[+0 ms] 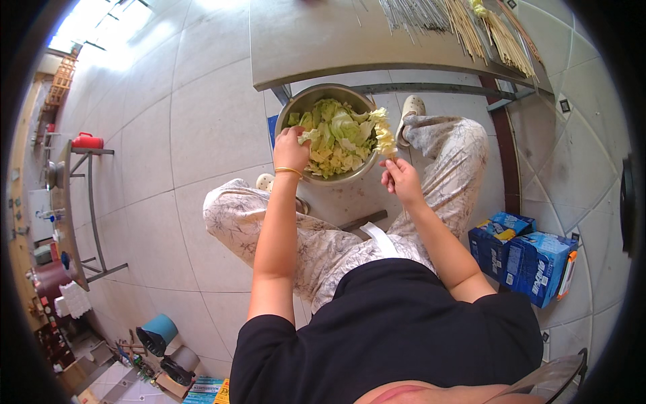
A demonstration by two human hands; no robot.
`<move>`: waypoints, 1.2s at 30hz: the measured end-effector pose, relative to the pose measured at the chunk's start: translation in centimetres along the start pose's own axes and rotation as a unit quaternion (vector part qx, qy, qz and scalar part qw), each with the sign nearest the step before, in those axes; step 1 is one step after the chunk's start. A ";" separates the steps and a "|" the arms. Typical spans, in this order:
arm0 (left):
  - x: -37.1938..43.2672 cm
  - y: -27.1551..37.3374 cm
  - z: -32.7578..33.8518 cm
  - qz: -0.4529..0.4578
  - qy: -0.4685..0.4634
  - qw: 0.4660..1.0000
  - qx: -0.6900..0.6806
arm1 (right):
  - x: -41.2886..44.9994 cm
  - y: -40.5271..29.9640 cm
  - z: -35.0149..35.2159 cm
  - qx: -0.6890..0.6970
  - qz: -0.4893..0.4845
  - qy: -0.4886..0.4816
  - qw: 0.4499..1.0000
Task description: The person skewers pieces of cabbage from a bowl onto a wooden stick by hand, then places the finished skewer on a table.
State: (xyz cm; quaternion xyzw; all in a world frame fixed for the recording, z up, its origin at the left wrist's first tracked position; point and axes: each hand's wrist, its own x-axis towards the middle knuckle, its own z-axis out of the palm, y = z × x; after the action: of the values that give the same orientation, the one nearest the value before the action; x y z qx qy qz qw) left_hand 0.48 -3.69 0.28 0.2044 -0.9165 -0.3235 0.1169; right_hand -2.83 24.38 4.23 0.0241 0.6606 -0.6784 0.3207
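Note:
A wide metal bowl [337, 180] of torn cabbage leaves [333, 161] stands on the floor between my feet. Larger green leaves [345, 126] lie toward its far side, with smaller yellowish pieces nearer me. My left hand [291, 150], with a yellow bangle at the wrist, is over the bowl's left rim and pinches a pale cabbage piece [309, 136]. To the right of the bowl, my right hand [404, 183] grips the lower end of a skewer. Folded cabbage pieces [383, 135] are threaded along it, pointing away from me; most of the stick is hidden by them.
Beyond the bowl is a metal-topped table [313, 45] holding metal skewers [416, 15], bamboo sticks [507, 45] and a loaded skewer [478, 7]. Blue cartons [537, 265] stand by the wall at right. A bench with a red container [87, 141] and a blue bin [160, 331] are at left.

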 end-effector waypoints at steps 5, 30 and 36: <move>-0.4 1.1 1.1 0.020 0.004 0.993 0.114 | -0.1 0.3 0.0 0.000 0.015 0.001 1.000; -1.4 2.5 3.6 0.187 -0.007 0.969 0.162 | -0.2 0.5 -0.2 0.004 0.006 -0.004 1.000; -2.1 2.0 4.8 0.127 -0.059 0.948 0.287 | -0.4 0.4 0.1 0.007 0.004 0.000 1.000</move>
State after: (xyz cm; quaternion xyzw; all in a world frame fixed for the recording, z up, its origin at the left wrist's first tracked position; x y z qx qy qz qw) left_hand 0.12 1.27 -2.30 0.0917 -0.9942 -0.0411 0.0388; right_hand -2.28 24.46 4.06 0.0290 0.6556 -0.6818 0.3232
